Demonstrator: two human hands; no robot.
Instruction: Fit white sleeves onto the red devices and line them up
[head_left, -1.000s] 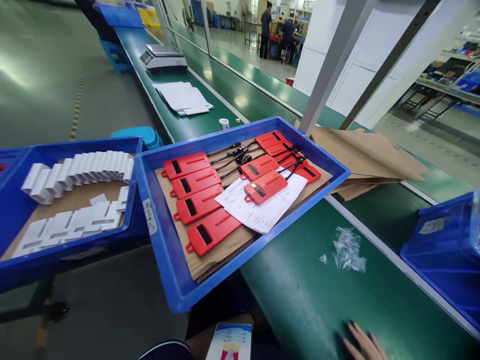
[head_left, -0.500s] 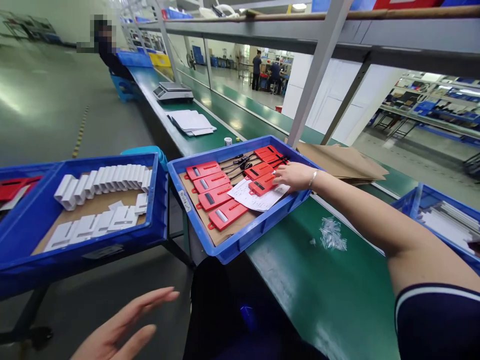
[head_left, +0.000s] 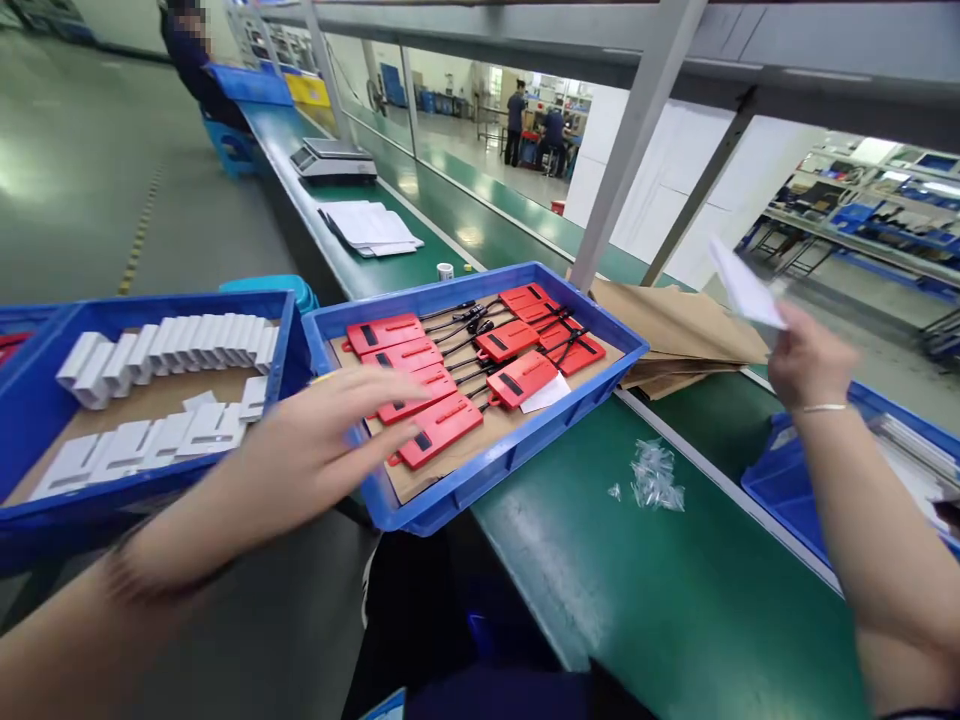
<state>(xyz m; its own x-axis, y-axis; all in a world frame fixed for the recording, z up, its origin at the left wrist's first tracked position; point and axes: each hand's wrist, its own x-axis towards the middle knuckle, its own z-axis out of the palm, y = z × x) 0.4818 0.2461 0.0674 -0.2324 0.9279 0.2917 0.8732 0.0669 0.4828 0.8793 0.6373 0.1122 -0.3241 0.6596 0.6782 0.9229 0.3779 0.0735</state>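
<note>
A folded-looking white sheet of paper [head_left: 742, 285] is raised in my right hand [head_left: 811, 358], well right of the tray and blurred by motion. My left hand [head_left: 322, 440] has its fingers stretched out over the near left corner of the blue tray [head_left: 495, 475] and partly covers the red pieces there. Inside the tray, several flat red cases [head_left: 523, 379] with dark windows lie on brown cardboard, with black cables [head_left: 469, 320] between them. A small white paper [head_left: 545, 394] shows beneath one front case.
Left, a blue bin [head_left: 289, 350] holds rows of white sleeves [head_left: 169, 345]. On the green bench lie small clear plastic pieces [head_left: 654, 475], brown cardboard sheets [head_left: 682, 325], papers [head_left: 369, 226] and a scale [head_left: 334, 160]. Another blue bin [head_left: 780, 470] stands right; a metal post [head_left: 637, 140] rises behind.
My right hand has left the tray and moved right, carrying the white sheet that lay among the red cases. My left hand has come up from below to the tray's near left corner.
</note>
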